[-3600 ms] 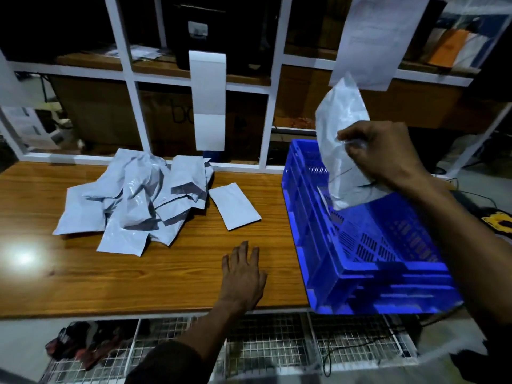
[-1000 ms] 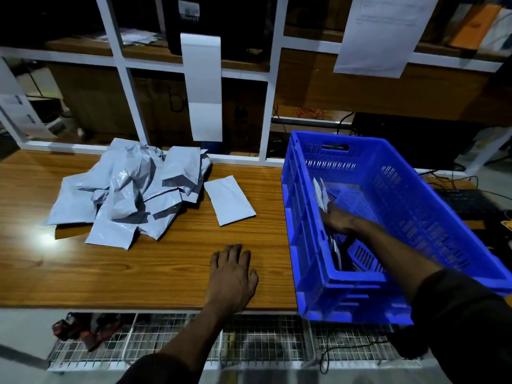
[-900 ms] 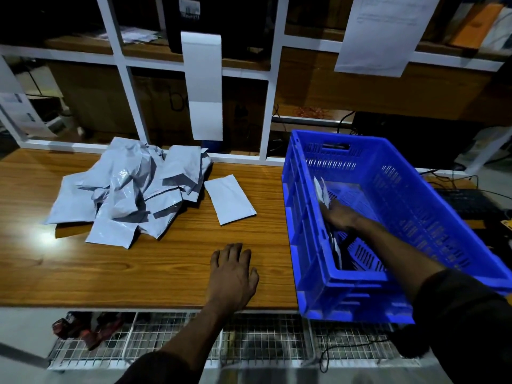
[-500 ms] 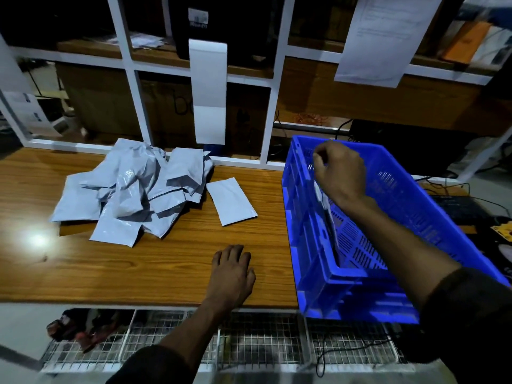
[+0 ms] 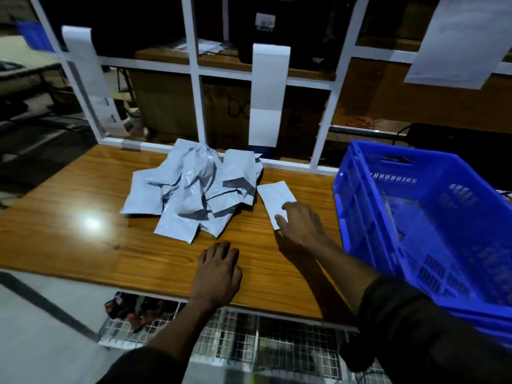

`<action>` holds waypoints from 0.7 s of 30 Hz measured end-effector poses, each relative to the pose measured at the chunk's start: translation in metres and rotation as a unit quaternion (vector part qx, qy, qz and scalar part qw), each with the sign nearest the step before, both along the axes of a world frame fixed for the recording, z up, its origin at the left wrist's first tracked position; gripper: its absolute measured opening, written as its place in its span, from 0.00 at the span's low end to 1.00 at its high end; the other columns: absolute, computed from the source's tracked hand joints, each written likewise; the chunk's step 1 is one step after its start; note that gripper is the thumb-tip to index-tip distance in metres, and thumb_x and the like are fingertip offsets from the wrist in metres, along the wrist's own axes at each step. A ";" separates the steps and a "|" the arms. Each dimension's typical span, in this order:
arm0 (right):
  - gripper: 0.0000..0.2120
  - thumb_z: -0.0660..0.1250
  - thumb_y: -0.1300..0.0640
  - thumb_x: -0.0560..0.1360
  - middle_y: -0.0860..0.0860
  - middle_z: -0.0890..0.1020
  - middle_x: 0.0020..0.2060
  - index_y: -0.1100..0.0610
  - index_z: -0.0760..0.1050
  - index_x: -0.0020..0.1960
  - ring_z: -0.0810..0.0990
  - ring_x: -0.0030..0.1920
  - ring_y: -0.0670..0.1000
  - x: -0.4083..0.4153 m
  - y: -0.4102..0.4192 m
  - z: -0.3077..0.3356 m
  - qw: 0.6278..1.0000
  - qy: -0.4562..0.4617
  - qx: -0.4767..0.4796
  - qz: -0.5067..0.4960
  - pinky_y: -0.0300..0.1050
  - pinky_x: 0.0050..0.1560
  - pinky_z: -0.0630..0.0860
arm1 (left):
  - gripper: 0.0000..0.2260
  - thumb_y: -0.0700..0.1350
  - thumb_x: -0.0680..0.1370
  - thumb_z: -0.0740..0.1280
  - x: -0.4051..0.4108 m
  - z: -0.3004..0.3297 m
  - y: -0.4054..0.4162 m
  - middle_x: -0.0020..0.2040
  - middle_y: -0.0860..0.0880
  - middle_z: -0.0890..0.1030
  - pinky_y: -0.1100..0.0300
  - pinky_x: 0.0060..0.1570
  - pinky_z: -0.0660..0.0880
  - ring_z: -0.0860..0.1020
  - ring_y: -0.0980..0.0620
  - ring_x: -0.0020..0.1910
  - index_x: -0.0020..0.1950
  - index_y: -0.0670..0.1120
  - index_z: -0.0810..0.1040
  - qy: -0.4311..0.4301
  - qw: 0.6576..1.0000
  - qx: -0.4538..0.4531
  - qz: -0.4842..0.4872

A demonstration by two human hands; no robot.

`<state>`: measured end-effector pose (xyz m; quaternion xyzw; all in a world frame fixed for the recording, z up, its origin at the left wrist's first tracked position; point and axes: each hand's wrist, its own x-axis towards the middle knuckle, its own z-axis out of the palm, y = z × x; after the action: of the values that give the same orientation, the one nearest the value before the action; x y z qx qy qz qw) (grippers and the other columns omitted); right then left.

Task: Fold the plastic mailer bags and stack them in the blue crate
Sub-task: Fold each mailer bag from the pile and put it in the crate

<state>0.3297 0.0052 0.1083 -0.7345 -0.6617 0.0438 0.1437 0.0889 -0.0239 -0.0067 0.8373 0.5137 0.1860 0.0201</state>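
- Your right hand [image 5: 300,224] lay with fingers straight on the single mailer [image 5: 273,198]; its grip enclosed nothing.
- Your left hand [image 5: 217,273] rested flat on the bench [image 5: 83,245], grip empty.
- The mailer pile [image 5: 194,189] lay left of the right grip, the blue crate [image 5: 360,217] right.

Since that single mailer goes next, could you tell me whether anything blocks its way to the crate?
Nothing visible does. The right hand already rests on the single mailer, and only bare table lies between it and the blue crate.

At my twelve o'clock a white frame [image 5: 194,79] rises behind the wooden surface [image 5: 69,245]; paper strip [image 5: 267,95] hangs there.
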 end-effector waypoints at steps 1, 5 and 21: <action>0.23 0.57 0.43 0.81 0.57 0.73 0.69 0.55 0.70 0.71 0.70 0.68 0.59 0.001 0.000 -0.016 1.000 -0.009 -0.017 -0.008 0.57 0.67 0.70 | 0.15 0.52 0.80 0.58 0.001 0.000 0.001 0.68 0.44 0.74 0.42 0.64 0.70 0.71 0.41 0.67 0.62 0.49 0.75 -0.001 1.000 -0.004 0.003; 0.31 0.50 0.37 0.82 0.54 0.51 0.81 0.51 0.52 0.80 0.46 0.79 0.62 -0.003 0.014 -0.049 0.991 -0.052 -0.125 0.004 0.66 0.75 0.48 | 0.14 0.49 0.79 0.59 0.003 -0.001 0.003 0.69 0.44 0.73 0.41 0.67 0.68 0.70 0.42 0.69 0.63 0.49 0.75 -0.008 1.000 -0.010 -0.002; 0.20 0.59 0.41 0.77 0.51 0.73 0.59 0.50 0.72 0.64 0.70 0.61 0.56 -0.015 -0.018 -0.074 0.995 -0.097 0.035 -0.003 0.58 0.58 0.65 | 0.13 0.49 0.78 0.61 0.003 0.005 0.001 0.67 0.45 0.74 0.43 0.67 0.67 0.70 0.44 0.68 0.61 0.49 0.75 0.000 1.000 -0.001 0.004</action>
<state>0.3151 -0.0124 0.0345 -0.7319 -0.6713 -0.0513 0.1051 0.0924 -0.0233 -0.0016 0.8350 0.5176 0.1857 0.0202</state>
